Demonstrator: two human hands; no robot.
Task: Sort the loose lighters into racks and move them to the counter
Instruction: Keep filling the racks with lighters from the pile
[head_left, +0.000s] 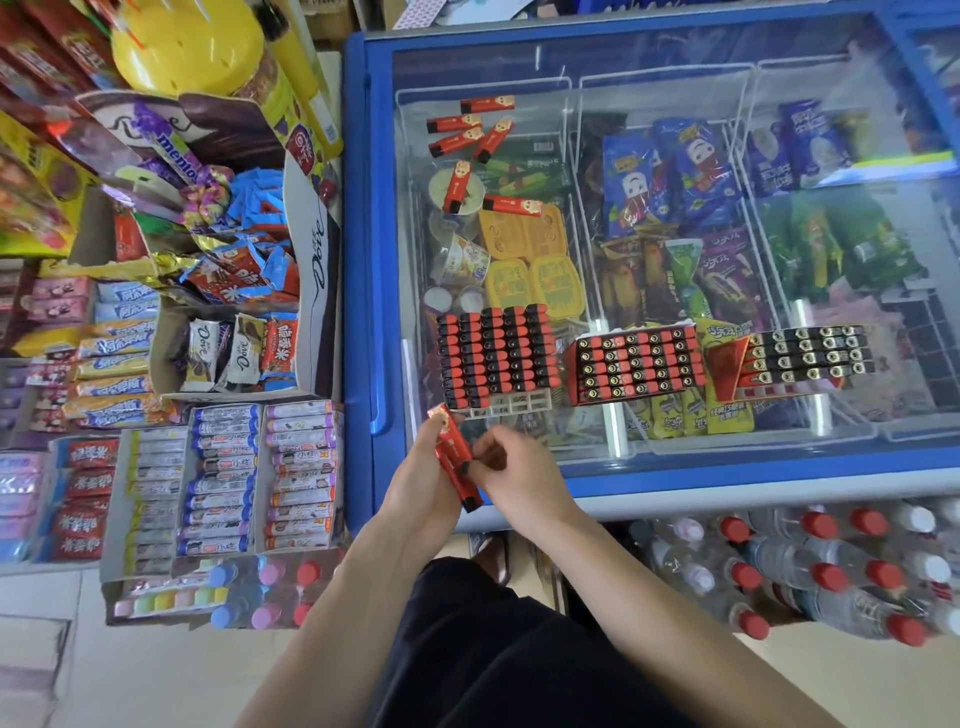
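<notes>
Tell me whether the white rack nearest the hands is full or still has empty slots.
Not full. The white rack holds rows of lighters, but its near edge shows bare white slots.

blue chest freezer (358, 260) | snack shelves (156, 364) left | pale tiled floor (156, 675)

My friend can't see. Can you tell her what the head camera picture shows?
Two hands, left hand and right hand, hold a bundle of red lighters above a blue freezer. Three racks stand on its glass lid, the nearest rack almost full, and six loose lighters lie farther back.
</notes>
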